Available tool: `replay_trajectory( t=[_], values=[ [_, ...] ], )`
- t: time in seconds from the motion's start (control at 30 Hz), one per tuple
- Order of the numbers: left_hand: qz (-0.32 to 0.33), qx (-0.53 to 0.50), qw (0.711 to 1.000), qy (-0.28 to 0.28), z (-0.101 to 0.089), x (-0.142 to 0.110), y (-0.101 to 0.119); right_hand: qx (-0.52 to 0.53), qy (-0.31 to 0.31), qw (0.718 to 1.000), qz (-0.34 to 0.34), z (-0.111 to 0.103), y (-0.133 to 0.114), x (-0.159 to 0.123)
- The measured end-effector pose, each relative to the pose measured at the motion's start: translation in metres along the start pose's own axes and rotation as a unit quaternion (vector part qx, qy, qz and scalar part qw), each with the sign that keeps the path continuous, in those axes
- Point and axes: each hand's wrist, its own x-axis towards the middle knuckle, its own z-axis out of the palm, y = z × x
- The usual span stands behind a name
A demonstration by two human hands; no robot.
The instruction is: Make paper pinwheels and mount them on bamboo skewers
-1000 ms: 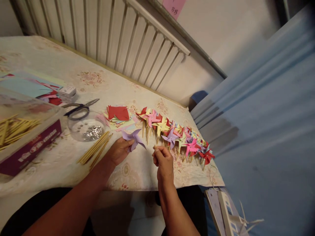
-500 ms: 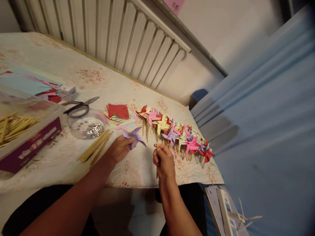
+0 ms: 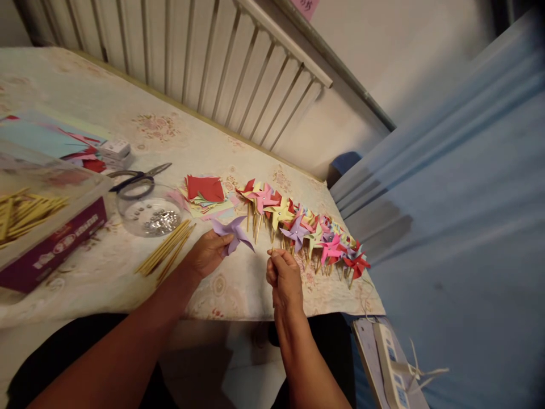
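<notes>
Between the thumb and fingers of my left hand (image 3: pixel 208 253) is a purple paper pinwheel head (image 3: pixel 234 233). My right hand (image 3: pixel 285 275) is closed on a thin wooden stick, mostly hidden by the fingers; its tip shows above them. The stick and the pinwheel head are apart. Left of my left hand lie several loose wooden sticks (image 3: pixel 164 250). Beyond them stands a clear round dish (image 3: pixel 128 218) of silvery pins (image 3: pixel 162 221). Past the pinwheel head is a stack of cut paper squares (image 3: pixel 205 188), a red one on top.
Rows of finished pinwheels (image 3: pixel 298 230) on sticks cover the table's right part. At left are a plastic box (image 3: pixel 55 244) holding yellow sticks, scissors (image 3: pixel 140 176), small white boxes (image 3: pixel 114 150) and coloured paper sheets (image 3: pixel 34 139). A power strip (image 3: pixel 392 363) sits beyond the table's right corner.
The view has shifted slightly. Both hands keep their hold, and the purple pinwheel head has tilted a little in my left hand.
</notes>
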Motion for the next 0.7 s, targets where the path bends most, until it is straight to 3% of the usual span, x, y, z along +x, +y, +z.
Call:
replay_trajectory(
  t=[0.4,0.7],
  values=[
    [0.006,-0.006,1.000,-0.003,-0.0004,0.0004,-0.0023,-0.007,0.017,1.000,-0.005,-0.0006,0.0039,0.0023],
    [-0.001,-0.011,1.000,-0.014,-0.0004,0.0002,-0.0024,0.010,-0.015,1.000,0.009,0.0009,0.0047,0.0000]
  ],
)
